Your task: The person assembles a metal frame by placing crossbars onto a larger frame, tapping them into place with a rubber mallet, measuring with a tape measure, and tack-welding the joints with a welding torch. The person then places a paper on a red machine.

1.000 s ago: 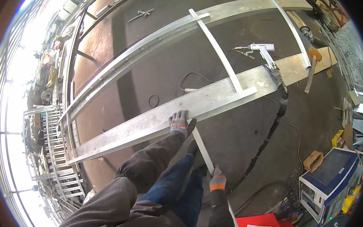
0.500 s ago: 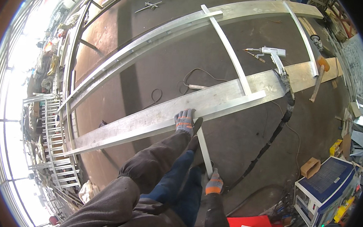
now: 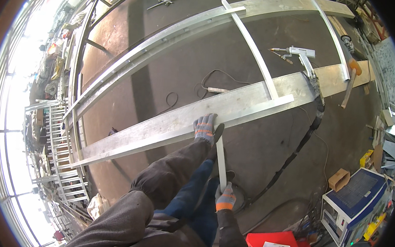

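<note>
Two gloved hands steadied a short aluminium bar [image 3: 220, 157] on a workshop floor, its far end butted against the near edge of a long aluminium beam [image 3: 161, 126] that ran diagonally across the frame. The right hand [image 3: 225, 198] was closed around the bar's near end, while the left hand [image 3: 205, 127] lay flat, fingers spread, on the beam beside the joint. Over the preceding second the grip and the bar's line barely altered; only the view drifted, with the hands sitting a little lower in the frame, which suggested the piece was being held in position rather than carried. Farther along the beam, another crossbar [image 3: 252, 47] already bridged to a second, parallel rail [image 3: 176, 29], and a third crossbar [image 3: 331, 39] spanned the two near their far ends. A welding torch [image 3: 301, 55] rested beside the beam, its black hose [image 3: 305, 134] trailing across the brown floor. A hammer [image 3: 350, 78] leaned at the beam's far end. A blue-topped machine [image 3: 353, 201] and a red box [image 3: 274, 241] stood at the person's right.
</note>
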Available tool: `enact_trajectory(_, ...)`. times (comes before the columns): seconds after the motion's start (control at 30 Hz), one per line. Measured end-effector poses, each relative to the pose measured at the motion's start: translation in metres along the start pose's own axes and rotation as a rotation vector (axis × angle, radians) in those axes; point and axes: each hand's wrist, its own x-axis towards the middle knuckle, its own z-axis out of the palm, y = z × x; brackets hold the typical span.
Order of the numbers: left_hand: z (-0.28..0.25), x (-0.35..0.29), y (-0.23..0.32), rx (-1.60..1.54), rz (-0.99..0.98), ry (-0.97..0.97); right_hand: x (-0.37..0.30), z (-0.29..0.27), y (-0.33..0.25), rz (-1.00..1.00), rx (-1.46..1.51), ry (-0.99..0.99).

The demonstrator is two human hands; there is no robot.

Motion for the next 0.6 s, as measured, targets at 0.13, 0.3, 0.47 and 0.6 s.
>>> enact_trajectory(0.13, -0.002, 0.001, 0.001, 0.018, -0.017, -0.026, 0.001, 0.002, -0.009, 0.02, -0.03, 0.044)
enact_trajectory(0.3, -0.001, 0.002, 0.001, 0.022, -0.027, -0.036, -0.004, 0.003, -0.019, 0.076, -0.022, -0.011)
enact_trajectory(0.47, 0.003, 0.003, -0.002, 0.042, -0.025, -0.038, 0.004, -0.01, 0.007, 0.145, 0.104, -0.171)
enact_trajectory(0.6, 0.006, 0.002, -0.001, 0.058, -0.029, 0.0, 0.02, -0.024, 0.032, -0.032, 0.077, -0.11)
